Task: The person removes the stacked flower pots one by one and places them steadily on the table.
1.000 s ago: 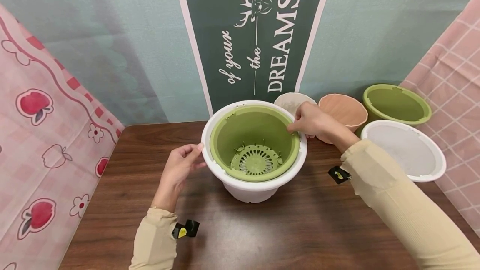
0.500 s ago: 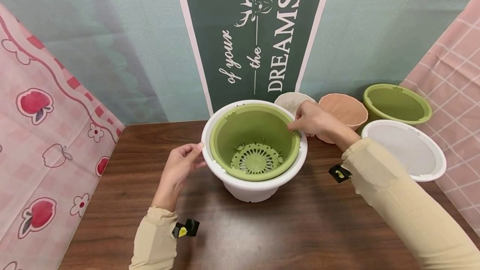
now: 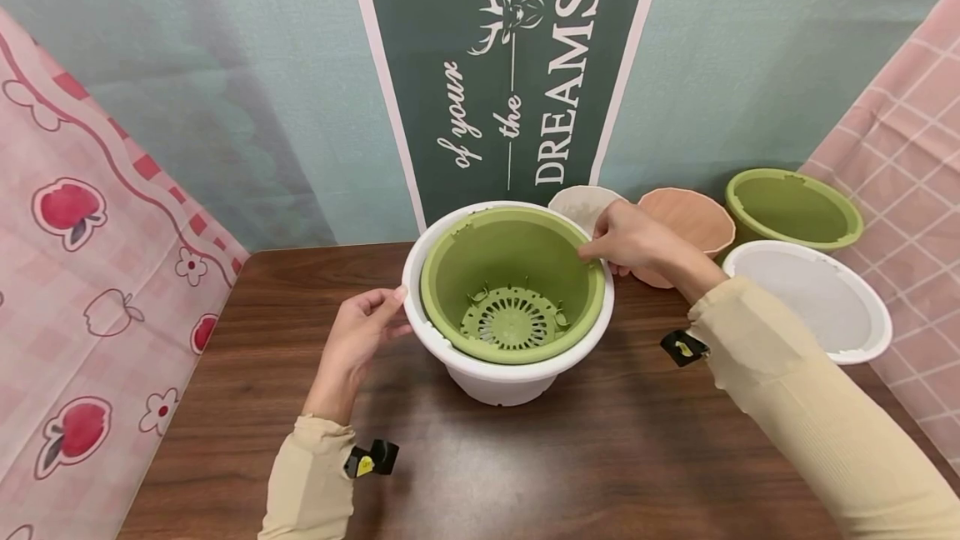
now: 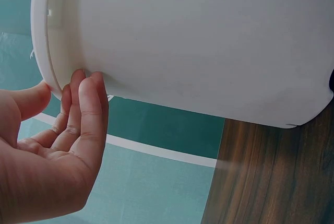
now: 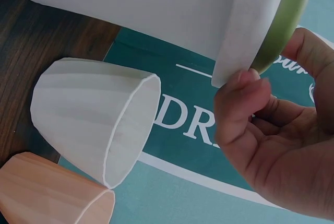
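Note:
A white plastic flowerpot stands upright on the wooden table, with a smaller green flowerpot nested inside it. The green one has a slotted round bottom with small pegs around it. My left hand holds the white pot's rim at its left side, thumb on the rim's outer edge and fingers under it, as the left wrist view shows. On the far right side, my right hand pinches the green pot's rim between thumb and fingers. In the right wrist view that green rim stands out above the white one.
Behind my right hand are a faceted white pot and a peach pot. Farther right stand another green pot and another white pot, near the pink checked cloth. A printed cloth hangs behind the table.
The green pot has risen slightly within the white pot and shifted a little right, along with my right hand. My left hand and the white pot have stayed in place.

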Available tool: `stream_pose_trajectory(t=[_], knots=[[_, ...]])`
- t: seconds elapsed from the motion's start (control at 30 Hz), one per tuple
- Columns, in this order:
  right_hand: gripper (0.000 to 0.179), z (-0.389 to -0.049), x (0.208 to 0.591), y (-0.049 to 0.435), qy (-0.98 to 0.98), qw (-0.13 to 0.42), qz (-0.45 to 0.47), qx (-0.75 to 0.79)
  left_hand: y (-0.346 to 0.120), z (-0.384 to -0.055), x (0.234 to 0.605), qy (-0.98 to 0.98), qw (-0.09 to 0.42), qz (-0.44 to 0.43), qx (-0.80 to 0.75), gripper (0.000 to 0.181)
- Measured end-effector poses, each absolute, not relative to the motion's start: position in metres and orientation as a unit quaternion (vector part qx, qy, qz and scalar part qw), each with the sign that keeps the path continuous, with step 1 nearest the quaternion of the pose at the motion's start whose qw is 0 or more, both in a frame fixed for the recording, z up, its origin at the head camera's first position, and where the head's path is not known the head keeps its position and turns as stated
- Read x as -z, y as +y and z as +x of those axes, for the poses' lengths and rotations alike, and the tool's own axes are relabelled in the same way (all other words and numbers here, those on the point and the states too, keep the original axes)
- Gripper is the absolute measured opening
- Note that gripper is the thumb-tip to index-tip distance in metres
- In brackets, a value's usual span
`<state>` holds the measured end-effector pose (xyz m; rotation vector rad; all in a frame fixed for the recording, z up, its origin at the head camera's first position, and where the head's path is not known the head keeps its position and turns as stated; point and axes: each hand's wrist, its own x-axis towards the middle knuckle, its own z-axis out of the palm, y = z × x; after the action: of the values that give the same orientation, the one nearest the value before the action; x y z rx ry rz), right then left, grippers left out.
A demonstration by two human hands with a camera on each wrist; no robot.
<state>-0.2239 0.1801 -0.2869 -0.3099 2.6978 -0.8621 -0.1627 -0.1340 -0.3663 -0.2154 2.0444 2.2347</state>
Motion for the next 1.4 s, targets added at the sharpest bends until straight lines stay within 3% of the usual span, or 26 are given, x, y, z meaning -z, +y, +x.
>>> stream_pose_trajectory(t=[1.4], knots=[[0.016,-0.2229,0.2844,0.1856,0.925,0.181,-0.065,0.329,-0.1341,-0.1626,0.3659,0.679,0.052,-0.076,-0.728,0.026]])
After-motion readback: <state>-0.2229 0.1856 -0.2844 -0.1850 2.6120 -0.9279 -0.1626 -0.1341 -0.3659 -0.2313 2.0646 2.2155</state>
